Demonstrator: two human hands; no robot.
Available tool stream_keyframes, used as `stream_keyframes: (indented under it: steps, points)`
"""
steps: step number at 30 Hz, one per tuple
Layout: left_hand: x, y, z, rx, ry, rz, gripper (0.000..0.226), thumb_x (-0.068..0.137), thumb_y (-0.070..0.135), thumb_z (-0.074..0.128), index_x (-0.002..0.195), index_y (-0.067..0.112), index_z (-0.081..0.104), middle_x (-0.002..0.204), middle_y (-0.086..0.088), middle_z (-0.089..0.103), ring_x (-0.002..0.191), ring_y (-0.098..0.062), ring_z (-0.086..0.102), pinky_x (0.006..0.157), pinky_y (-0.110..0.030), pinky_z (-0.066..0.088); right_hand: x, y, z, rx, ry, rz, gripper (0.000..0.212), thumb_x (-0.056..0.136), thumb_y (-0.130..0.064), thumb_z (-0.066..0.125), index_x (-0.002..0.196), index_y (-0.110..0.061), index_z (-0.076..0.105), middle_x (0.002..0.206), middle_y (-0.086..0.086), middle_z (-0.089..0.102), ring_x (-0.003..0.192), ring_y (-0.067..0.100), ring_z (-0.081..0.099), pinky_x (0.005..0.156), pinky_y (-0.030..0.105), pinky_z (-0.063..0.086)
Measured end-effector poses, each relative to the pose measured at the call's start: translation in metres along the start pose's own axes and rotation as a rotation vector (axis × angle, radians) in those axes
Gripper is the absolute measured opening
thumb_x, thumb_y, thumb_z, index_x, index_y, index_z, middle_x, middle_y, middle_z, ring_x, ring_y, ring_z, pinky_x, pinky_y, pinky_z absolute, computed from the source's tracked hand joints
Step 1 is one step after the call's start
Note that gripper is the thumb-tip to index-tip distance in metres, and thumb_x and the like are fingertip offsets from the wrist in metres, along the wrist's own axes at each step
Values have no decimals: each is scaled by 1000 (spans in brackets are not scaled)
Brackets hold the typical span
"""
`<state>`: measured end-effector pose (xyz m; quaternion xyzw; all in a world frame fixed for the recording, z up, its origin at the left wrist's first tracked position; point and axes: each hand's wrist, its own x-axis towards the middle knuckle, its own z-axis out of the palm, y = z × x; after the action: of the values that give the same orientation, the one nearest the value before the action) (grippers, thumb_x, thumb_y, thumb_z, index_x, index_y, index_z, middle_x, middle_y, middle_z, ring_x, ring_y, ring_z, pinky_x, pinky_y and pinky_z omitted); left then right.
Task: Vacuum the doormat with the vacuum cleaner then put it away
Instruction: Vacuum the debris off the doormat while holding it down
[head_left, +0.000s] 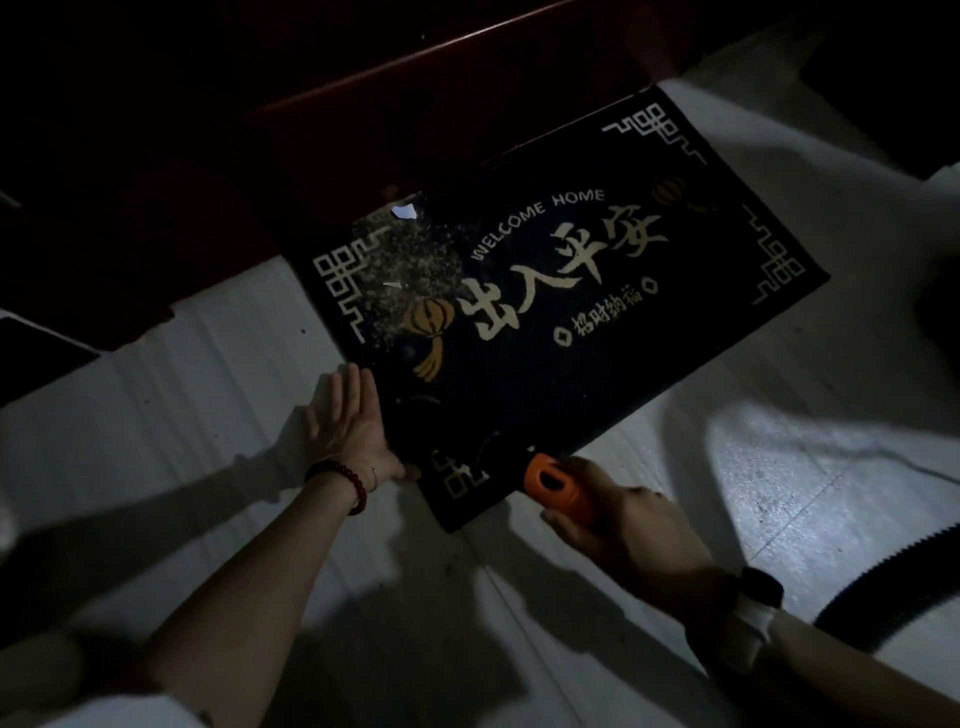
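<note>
Nearest, at the right edge: a ribbed black vacuum hose (883, 577) curving over the pale tiled floor (779, 467). Just ahead, the right hand (634, 530), a dark watch at its wrist, clenched around the orange vacuum handle (558, 486), which touches the near corner of the doormat (597, 332). Nozzle end lost in shadow over the mat; whether it presses the pile cannot be told.

To the left, the left hand (348, 421), red bead bracelet at the wrist, grasping nothing: fingers straight, palm flat on the floor along the mat's left edge, thumb side touching that edge, seemingly steadying it.

Further off, the mat itself: dark, gold lettering and lanterns, lying askew on the tiles, far edge against a dark red threshold (363, 130). At the far left corner, a dense scatter of pale crumbs (410, 270) with a white paper scrap (404, 211) at the mat's edge.

Step in hand, most likely: vacuuming only begun, with the dirt untouched. Next move calls for pushing the nozzle up the left side into the crumbs, mat pinned flat against suction; scrap possibly large enough to clog.
</note>
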<state>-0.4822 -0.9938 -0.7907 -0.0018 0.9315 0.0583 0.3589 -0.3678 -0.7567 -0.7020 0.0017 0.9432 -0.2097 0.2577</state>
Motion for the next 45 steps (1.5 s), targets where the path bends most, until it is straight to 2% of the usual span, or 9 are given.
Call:
stream_keyframes:
  steps: [3, 6, 10, 13, 23, 34, 38, 41, 45]
  points:
    - [0, 2, -2, -29, -13, 11, 132, 65, 51, 77, 145, 9, -20, 153, -5, -27, 141, -21, -26, 115, -52, -5, 41, -13, -14, 87, 153, 40, 50, 89, -55, 41, 132, -31, 32, 94, -4, 61, 72, 11, 59, 62, 25, 47]
    - [-3, 2, -3, -30, -8, 25, 130, 67, 51, 76, 145, 7, -19, 154, -8, -25, 142, -22, -25, 115, -52, -4, 77, -34, -18, 130, 133, 88, 47, 90, -53, 44, 130, -32, 33, 88, -8, 56, 67, 9, 57, 52, 19, 42]
    - [-6, 2, -9, 9, -30, 33, 122, 74, 49, 71, 145, 5, -18, 154, -10, -25, 142, -24, -24, 115, -53, 1, 31, -26, -12, -42, 16, 34, 50, 90, -53, 44, 132, -30, 31, 97, 0, 64, 73, 15, 58, 64, 28, 48]
    - [-8, 5, -12, 25, -43, 22, 116, 80, 43, 68, 144, 5, -21, 153, -10, -26, 142, -25, -23, 116, -53, 3, -8, -11, -14, -115, -94, 55, 52, 89, -54, 44, 134, -32, 29, 84, -9, 58, 65, 11, 53, 64, 25, 43]
    - [6, -3, 2, -22, -27, -54, 140, 58, 60, 77, 145, 6, -19, 152, -12, -29, 140, -27, -28, 114, -55, -7, 63, -8, -32, -64, -26, -76, 56, 86, -60, 39, 134, -31, 31, 115, 2, 63, 94, 21, 63, 81, 36, 52]
    - [-4, 4, 6, -71, 24, -72, 130, 66, 47, 77, 146, 14, -19, 155, -5, -23, 141, -24, -26, 113, -54, -9, 129, -68, -19, 11, 186, -102, 49, 92, -54, 37, 129, -22, 32, 98, 9, 64, 83, 29, 63, 64, 31, 40]
    - [-6, 7, 6, -80, -27, -97, 118, 71, 46, 74, 148, 16, -12, 156, -4, -18, 141, -25, -25, 114, -56, -7, 78, -41, -10, -54, 86, -153, 53, 92, -55, 34, 136, -27, 23, 102, -1, 63, 67, 9, 55, 56, 18, 32]
    - [-8, 8, 6, -81, -24, -97, 113, 73, 46, 72, 149, 15, -6, 157, -4, -15, 141, -26, -24, 115, -57, -6, 48, -25, -12, -130, 95, -124, 56, 89, -59, 33, 136, -28, 24, 104, -1, 65, 83, 18, 63, 63, 24, 36]
    - [-8, 7, 5, -94, -39, -84, 117, 73, 44, 73, 148, 15, -12, 155, -6, -21, 141, -26, -25, 113, -56, -7, 93, -52, -20, -35, 127, -131, 49, 91, -55, 35, 131, -26, 31, 93, 0, 62, 72, 16, 58, 59, 25, 37]
